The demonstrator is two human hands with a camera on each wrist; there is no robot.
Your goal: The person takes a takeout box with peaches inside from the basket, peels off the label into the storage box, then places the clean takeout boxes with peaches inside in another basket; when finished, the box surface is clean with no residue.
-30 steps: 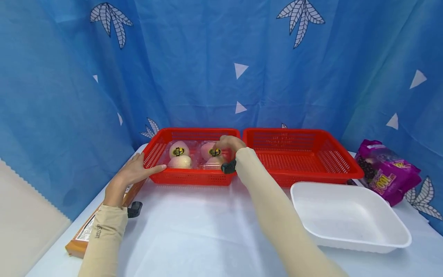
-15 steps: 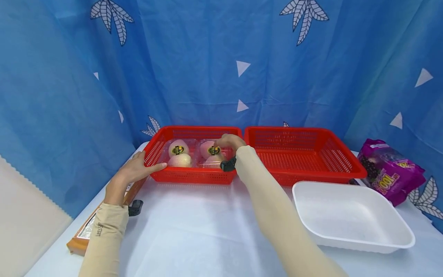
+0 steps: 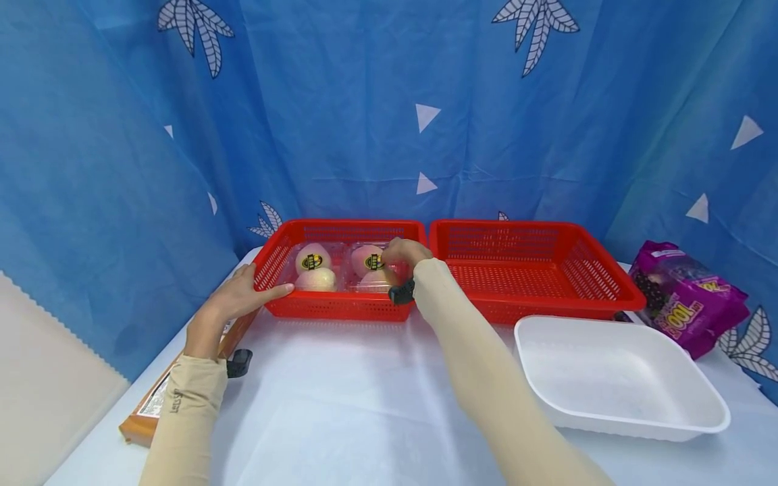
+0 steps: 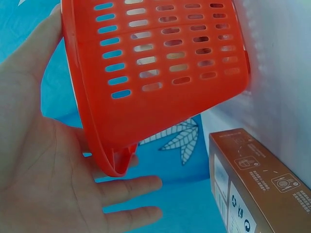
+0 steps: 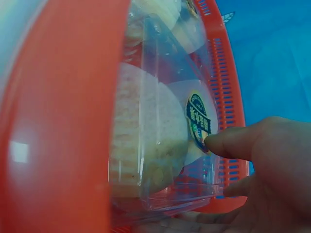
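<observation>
Two clear plastic boxes of peaches lie side by side in the left red basket [image 3: 340, 310]. Around the near right edge of the right-hand peach box [image 5: 149, 111] curls my right hand [image 3: 407, 252]; its thumb presses beside the dark round label [image 5: 198, 119], and its other fingers reach low along the box, partly hidden. The left-hand peach box [image 3: 316, 268] has no hand on it. At the basket's left end, my left hand [image 3: 236, 295] rests against the rim with fingers stretched out, the thumb lying along the front corner.
A second red basket [image 3: 529, 308] stands close on the right. In front of it sits a white tray [image 3: 620, 378], with a purple bag [image 3: 687, 300] behind at the far right. A brown carton [image 4: 262, 179] lies under my left forearm. Blue curtain hangs behind.
The head view has tilted slightly, so the baskets and tray appear a little higher and further right. Both hands keep their places at the basket and the peach box.
</observation>
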